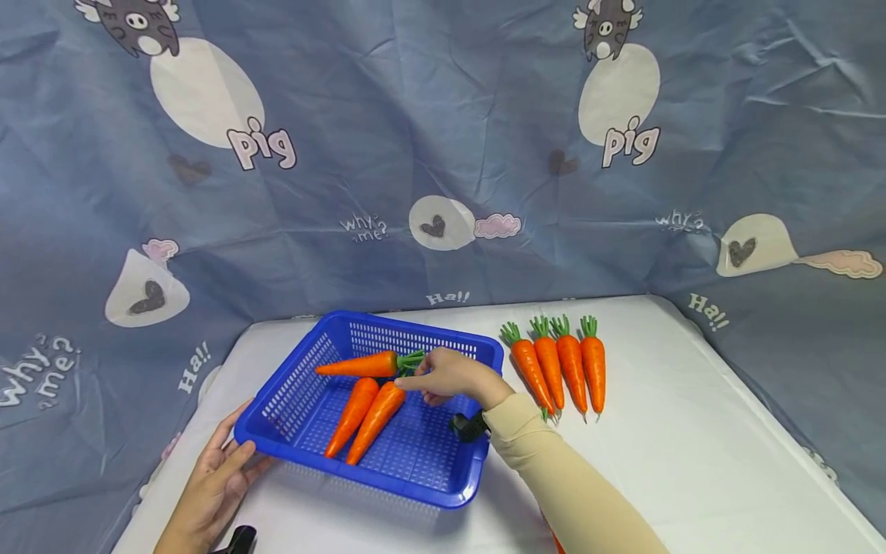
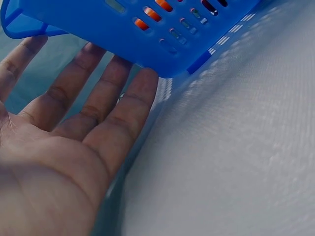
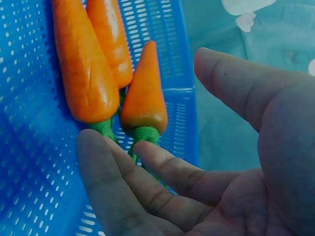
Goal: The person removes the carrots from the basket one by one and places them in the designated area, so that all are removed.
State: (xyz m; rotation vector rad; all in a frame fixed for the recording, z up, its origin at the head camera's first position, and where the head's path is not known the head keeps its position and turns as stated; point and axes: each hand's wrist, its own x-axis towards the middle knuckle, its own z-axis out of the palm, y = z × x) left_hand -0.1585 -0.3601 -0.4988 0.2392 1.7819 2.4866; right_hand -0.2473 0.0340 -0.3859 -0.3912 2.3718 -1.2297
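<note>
A blue perforated plastic basket [image 1: 415, 486] sits tilted at an angle on the white table, with three carrots inside. One carrot [image 1: 360, 364] lies crosswise near the back; two others, a left one [image 1: 351, 415] and a right one [image 1: 376, 422], lie side by side toward the front. At the basket's front left corner, my left hand [image 1: 218, 481] touches the wall and rim with extended fingertips [image 2: 145, 81]. My right hand [image 1: 443, 375] reaches into the basket over the carrots' green tops. Its thumb stands well apart from the fingers [image 3: 98, 162], which lie at the leafy stems [image 3: 146, 132].
Right of the basket, several carrots [image 1: 571, 365] lie in a row on the white table [image 1: 692, 431], tops toward the back. Part of another carrot [image 1: 556, 538] shows beside the right sleeve [image 1: 567, 477]. A blue printed cloth [image 1: 484, 100] hangs behind the table.
</note>
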